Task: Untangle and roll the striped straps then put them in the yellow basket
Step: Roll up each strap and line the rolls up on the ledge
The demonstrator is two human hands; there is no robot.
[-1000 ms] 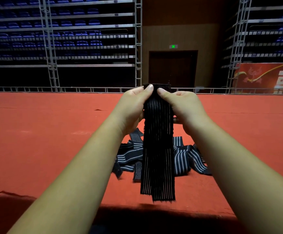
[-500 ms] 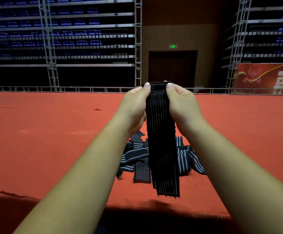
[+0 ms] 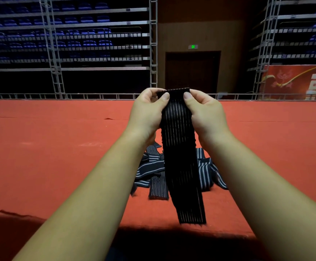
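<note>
We see our left hand (image 3: 147, 112) and right hand (image 3: 206, 113) bare, either side of the striped strap (image 3: 179, 147); forearms (image 3: 89, 194) bare too, thumbnails (image 3: 165, 96) short and plain.

- The held strap (image 3: 179, 157) hung at 12 o'clock before the person, its top end between the two hands and its lower end above the near edge of the floor (image 3: 40, 157).
- The left hand (image 3: 146, 113) pinched the top end from 9 o'clock and the right hand (image 3: 206, 113) from 3 o'clock.
- The pile of straps (image 3: 153, 170) lay on the floor behind the held strap, spreading out past it toward 9 and 3 o'clock.
- A railing (image 3: 78, 96) ran along the floor's far edge.
- Beyond the railing, a doorway (image 3: 193, 72) stood at 12 o'clock with a sign (image 3: 193, 46) above it. Seating tiers (image 3: 78, 34) rose at 10 o'clock and a banner (image 3: 296, 81) hung at 2 o'clock.
</note>
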